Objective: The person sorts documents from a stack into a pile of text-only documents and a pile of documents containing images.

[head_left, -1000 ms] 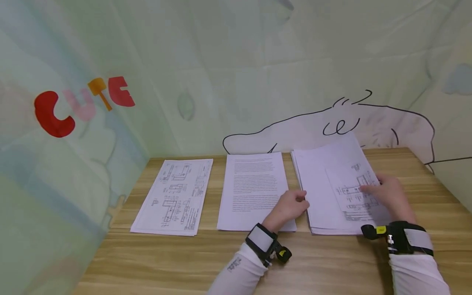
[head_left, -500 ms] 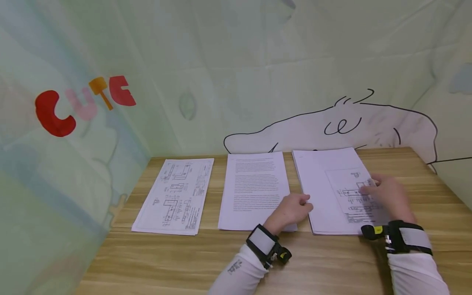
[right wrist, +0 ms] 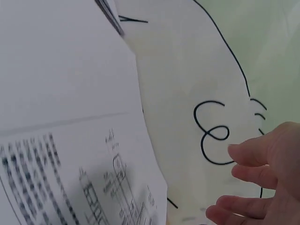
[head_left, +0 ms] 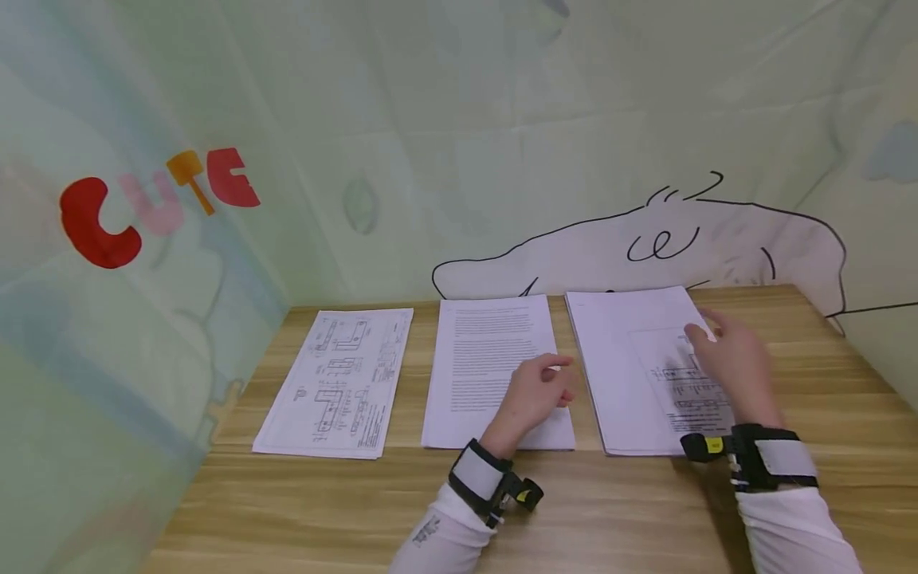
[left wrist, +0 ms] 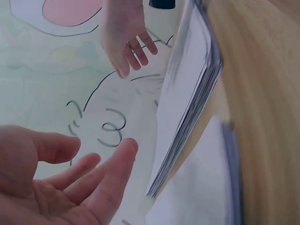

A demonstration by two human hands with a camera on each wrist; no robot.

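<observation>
A thick stack of paper [head_left: 617, 375] lies at the right, its top sheet bearing a part drawing on the lower right. My right hand [head_left: 737, 367] hovers over that stack's right edge, fingers loosely extended and holding nothing. The right wrist view shows its fingers apart from the drawing sheet [right wrist: 61, 89]. My left hand [head_left: 531, 395] hangs over the lower right of the middle stack of typed text [head_left: 488, 327]. Its thumb and fingers are spread with a gap between them in the left wrist view, beside the layered paper edges [left wrist: 194, 110].
A thinner stack of technical drawings [head_left: 337, 383] lies at the left on the wooden table [head_left: 301, 510]. Behind the table stands a printed cloth backdrop [head_left: 459, 143] with a cartoon outline and coloured letters.
The right stack's raised top sheets have come down flat, and its edges line up. Both hands have let go; the left moved left, the right up and slightly left.
</observation>
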